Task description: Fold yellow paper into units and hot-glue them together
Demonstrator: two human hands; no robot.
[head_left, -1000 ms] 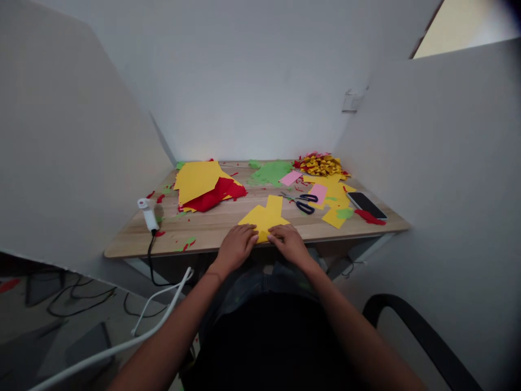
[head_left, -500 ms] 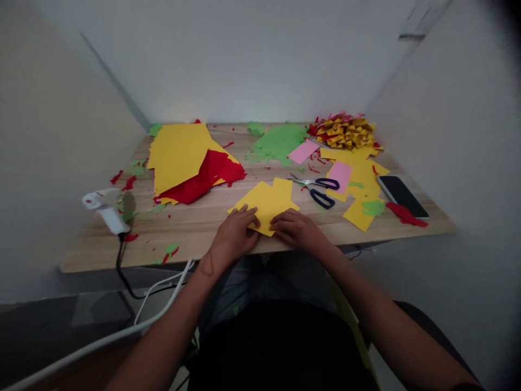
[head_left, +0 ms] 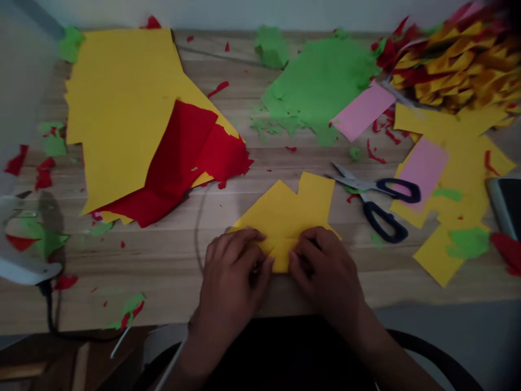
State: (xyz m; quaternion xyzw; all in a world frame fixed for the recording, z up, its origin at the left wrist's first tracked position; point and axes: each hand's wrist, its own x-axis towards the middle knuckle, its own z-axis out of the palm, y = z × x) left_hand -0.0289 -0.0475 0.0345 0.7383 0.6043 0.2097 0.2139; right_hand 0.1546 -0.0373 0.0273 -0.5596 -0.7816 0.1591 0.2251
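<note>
"Scissors (head_left: pixel 362 186) lie beyond our right hand (head_left: pixel 329 266), we agree, but what are we holding?"

"Yellow paper (head_left: pixel 280 209), and with both hands. Our left hand (head_left: pixel 232 277) has it at the left of its near edge, thumb and bent fingers drawn close together. Our right hand has it much the same way, on the right."

"Do we have our thumbs on top of it or under the edge?"

"We cannot tell; it is too dim there."

"And where do we place it?"

"On the wood-grain table (head_left: pixel 171 282), near the front edge, directly before us. One part juts away from us at the far right; whether that is a separate piece, we cannot tell."

"How do we find the scissors?"

"Blades slightly parted, tips close to that jutting part, one dark handle loop over a pink slip (head_left: pixel 425 163)."

"Farther off?"

"We see large yellow sheets (head_left: pixel 126 87) with red paper (head_left: pixel 179 157) to our left, green paper (head_left: pixel 321 81) ahead, and a heap of folded pieces (head_left: pixel 456 70) at the far right."
</note>
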